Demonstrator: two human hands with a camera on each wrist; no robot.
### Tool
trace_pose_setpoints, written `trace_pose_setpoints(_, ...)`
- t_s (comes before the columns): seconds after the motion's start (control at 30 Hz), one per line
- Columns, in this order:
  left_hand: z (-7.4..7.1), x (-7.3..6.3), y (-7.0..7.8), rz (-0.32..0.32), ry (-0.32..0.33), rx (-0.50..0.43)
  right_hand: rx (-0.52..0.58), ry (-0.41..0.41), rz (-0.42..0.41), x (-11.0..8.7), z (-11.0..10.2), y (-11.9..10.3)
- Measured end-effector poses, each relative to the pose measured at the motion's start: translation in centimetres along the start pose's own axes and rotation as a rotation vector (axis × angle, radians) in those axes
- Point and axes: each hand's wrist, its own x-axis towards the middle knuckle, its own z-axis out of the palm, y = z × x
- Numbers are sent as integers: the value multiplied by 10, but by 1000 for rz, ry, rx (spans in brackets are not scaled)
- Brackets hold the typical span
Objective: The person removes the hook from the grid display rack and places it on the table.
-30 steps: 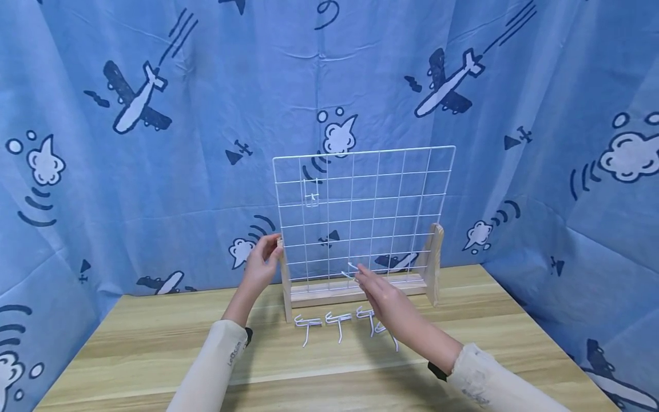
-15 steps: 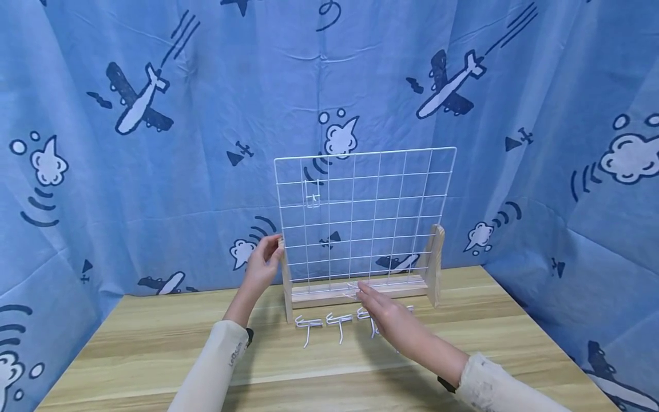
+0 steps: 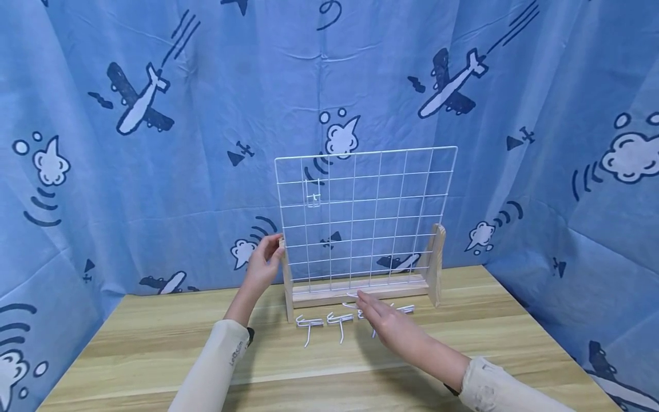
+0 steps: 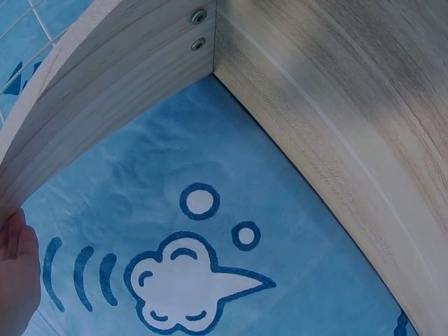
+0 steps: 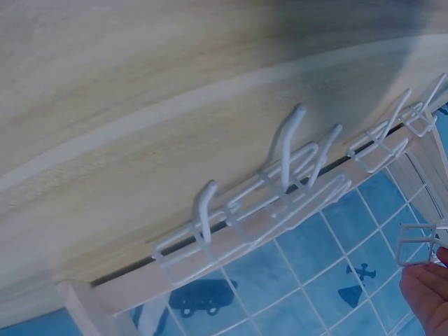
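Observation:
A white wire grid panel [image 3: 365, 220] stands upright in a wooden stand [image 3: 435, 266] on the table. My left hand [image 3: 261, 264] grips the top of the stand's left side post [image 4: 77, 91], fingertips at its edge. With my right hand [image 3: 393, 326] I hold a white wire hook [image 5: 414, 243] by the fingertips, in front of the stand's base and low over the table. Several similar hooks [image 3: 340, 320] lie in a row before the stand, some partly hidden behind my right hand. One more hook [image 3: 313, 199] hangs on the grid's upper left.
The wood-grain table [image 3: 288, 383] extends toward me on all sides of the arms. A blue curtain [image 3: 206, 171] with plane and cloud prints hangs close behind the stand and along both sides. The stand's right post rises beyond my right hand.
My right hand has come down with its hook, from in front of the grid's lower rows to beside the lying hooks. My left hand keeps its place on the post.

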Motion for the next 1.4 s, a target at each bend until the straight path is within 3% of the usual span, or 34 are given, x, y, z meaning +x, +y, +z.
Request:
trace_pose_setpoints(0.4,-1,2,-1,-12,-4,-9,-32,-198,10,-5,1,-3)
trace_pose_setpoints(0.63,0,3,-2,-10,-11,-17,-60,-244,-28,-8,1,-1)
trace_pose_setpoints(0.7,-1,0,7,-7,-19,-23,-70,-255,-45,-9,2,0)
trace_pose_setpoints(0.87,0,1,8,-1,-21,-5,-62,-324,-48,-9,3,0)
trace_pose_setpoints(0.93,1,3,-1,-3,-16,-2,-56,-350,-40,-9,3,-1)
trace_pose_setpoints(1.13,2,2,-2,-13,-17,-6,-51,-412,-17,-10,5,-2)
trace_pose_setpoints(1.4,1,4,-4,4,2,10,-104,-447,-69,-11,10,-2)
